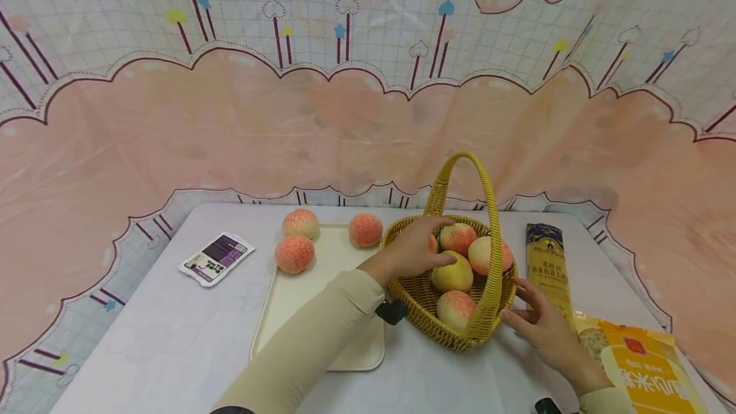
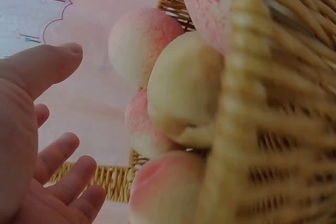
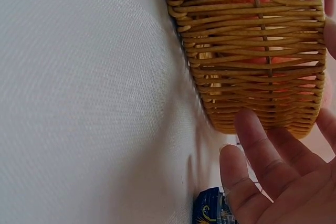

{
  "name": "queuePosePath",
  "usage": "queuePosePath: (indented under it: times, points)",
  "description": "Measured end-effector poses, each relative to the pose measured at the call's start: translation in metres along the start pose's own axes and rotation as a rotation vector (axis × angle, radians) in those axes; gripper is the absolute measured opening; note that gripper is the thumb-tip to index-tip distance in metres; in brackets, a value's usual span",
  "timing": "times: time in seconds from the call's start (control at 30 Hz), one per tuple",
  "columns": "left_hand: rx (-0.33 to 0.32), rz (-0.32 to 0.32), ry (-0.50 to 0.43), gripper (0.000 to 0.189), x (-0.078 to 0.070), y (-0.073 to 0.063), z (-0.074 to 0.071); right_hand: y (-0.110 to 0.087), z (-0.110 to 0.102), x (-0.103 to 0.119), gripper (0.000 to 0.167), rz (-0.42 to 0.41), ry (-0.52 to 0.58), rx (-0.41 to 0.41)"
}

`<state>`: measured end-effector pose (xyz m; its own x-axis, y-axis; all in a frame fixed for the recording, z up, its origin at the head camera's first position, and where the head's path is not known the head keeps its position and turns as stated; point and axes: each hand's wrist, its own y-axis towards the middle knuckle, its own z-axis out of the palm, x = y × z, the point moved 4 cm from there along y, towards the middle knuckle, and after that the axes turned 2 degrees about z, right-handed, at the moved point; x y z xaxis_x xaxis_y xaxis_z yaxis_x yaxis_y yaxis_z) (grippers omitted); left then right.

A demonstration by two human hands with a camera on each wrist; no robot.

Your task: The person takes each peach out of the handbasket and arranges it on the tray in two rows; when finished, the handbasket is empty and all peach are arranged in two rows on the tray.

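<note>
A wicker basket (image 1: 425, 318) with a tall arched handle holds several peaches, among them a yellowish peach (image 1: 452, 275) and a red-and-cream peach (image 1: 456, 310). My left hand (image 1: 409, 249) reaches over the basket's left rim, above the fruit. In the left wrist view the fingers of the left hand (image 2: 31, 145) are spread and loosely bent, apart from the peaches, with nothing in them. My right hand (image 1: 543, 328) is at the basket's right side. The right wrist view shows fingertips of that hand (image 3: 283, 182) against the woven wall, not curled round it.
Left of the basket lies a cream tray (image 1: 322, 312). Two peaches (image 1: 294, 254) are at its far left corner and another peach (image 1: 365, 230) at its far right. A purple-and-white packet (image 1: 217, 259) lies farther left. A blue-and-gold packet (image 1: 549, 267) and a yellow bag (image 1: 650, 363) lie right.
</note>
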<state>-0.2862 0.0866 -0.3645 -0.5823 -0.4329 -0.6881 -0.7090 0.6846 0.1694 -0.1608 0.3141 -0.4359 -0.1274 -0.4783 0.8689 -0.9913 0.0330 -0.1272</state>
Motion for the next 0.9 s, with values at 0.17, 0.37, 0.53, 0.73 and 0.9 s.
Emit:
queuePosePath:
  times: [0.17, 0.37, 0.53, 0.73, 0.9]
  points:
    - [0.022, 0.007, -0.008, 0.068, -0.006, 0.012, 0.011, 0.000, 0.001, 0.001, 0.075, -0.020, 0.010, -0.002]
    - [0.015, 0.008, -0.015, 0.066, -0.010, 0.025, 0.027, 0.000, 0.000, 0.000, 0.075, -0.006, 0.015, 0.003]
    - [0.015, -0.031, -0.046, 0.073, -0.015, 0.030, 0.038, 0.000, -0.001, 0.000, 0.074, -0.012, 0.021, 0.001]
    - [0.024, 0.002, -0.056, 0.072, -0.023, 0.034, 0.042, 0.001, -0.001, -0.001, 0.073, -0.038, 0.011, -0.002]
    - [0.035, -0.027, -0.104, 0.072, -0.023, 0.037, 0.045, 0.001, 0.000, -0.001, 0.074, -0.025, 0.012, 0.003]
